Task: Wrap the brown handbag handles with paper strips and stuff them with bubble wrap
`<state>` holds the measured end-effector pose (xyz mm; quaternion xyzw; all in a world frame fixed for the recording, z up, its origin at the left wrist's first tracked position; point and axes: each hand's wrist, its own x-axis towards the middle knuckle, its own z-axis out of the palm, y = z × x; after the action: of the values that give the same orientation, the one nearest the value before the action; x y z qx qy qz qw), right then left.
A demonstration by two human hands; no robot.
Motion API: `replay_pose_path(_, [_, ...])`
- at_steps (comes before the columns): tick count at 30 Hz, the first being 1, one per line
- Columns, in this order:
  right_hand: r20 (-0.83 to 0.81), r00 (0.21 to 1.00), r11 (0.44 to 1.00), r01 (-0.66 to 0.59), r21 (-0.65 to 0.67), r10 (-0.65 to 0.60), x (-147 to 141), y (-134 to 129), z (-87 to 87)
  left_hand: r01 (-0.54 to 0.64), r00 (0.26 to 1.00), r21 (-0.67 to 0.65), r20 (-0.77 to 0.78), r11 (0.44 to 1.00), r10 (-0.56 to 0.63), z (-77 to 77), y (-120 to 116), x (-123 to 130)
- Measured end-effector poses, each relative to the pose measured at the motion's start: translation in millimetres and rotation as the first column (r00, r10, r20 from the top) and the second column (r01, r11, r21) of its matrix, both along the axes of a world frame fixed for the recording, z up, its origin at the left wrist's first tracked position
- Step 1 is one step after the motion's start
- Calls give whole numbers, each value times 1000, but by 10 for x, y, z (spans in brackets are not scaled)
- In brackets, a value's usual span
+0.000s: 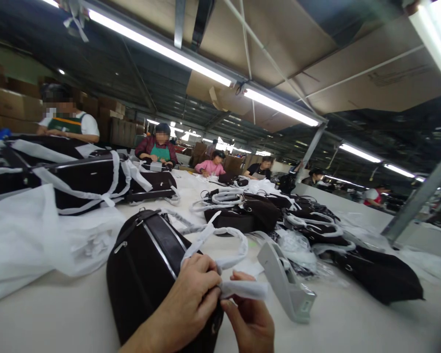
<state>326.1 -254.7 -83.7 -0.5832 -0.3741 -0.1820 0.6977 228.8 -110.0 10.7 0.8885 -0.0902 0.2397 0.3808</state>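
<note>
Clock face = the view, 12 at top.

Hands: 2, both at 6. Left hand (193, 294): forearm in from 7, back of hand up, fingers bent; grip narrow, pinching the base of the white wrap (246, 289). Right hand (253, 316): in from 5, fingers curled behind the wrap, thumb facing the left fingers; grip closed about the same wrap, pad contact partly hidden.

Work bag: 1, dark bag (135, 274) at 7, tilted on the tabletop (334, 318), left forearm across it. Wrapped handle loop (244, 247): 1 clear, just beyond the fingers.

Grey dispenser (284, 282): 1, at 5, near right hand, apart from it.

White sheet (25, 230): at 8, bunched. Single black bag (385, 274) at 4, flat. Central bag pile (228, 220) just below centre; overlapped, can't count. Left bag row (77, 181) at 9, at least 2, wrapped handles.

Co-workers (71, 125): at least 6, from 10 round to 3.
</note>
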Motion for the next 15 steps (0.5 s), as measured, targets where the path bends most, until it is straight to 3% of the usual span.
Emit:
replay_pose_path(2, [-49, 984, 977, -177, -114, 173, 52, -58, 126, 12, 1000, -21, -6, 1000, -12, -23, 14, 8])
replay_pose_path(4, [-51, 950, 919, -311, -242, 308, 100, -103, 323, 24, 1000, -33, -11, 999, -25, -33, 26, 12])
replay_pose_path(7, [-72, 911, 830, -401, -387, 407, 169, -123, 606, 43, 998, -37, -46, 998, -44, -9, 42, 14])
replay_pose_path(9, [-101, 895, 804, -435, -405, 434, 200, -99, 703, 52, 996, -35, -73, 998, -54, 20, 50, 12])
replay_pose_path(12, [-147, 880, 805, -473, -358, 451, 204, -29, 681, 64, 994, -28, -86, 998, -66, 44, 54, 8])
replay_pose_path(15, [-134, 893, 856, -450, -256, 429, 160, 53, 537, 55, 996, -24, -70, 998, -57, 24, 53, 11])
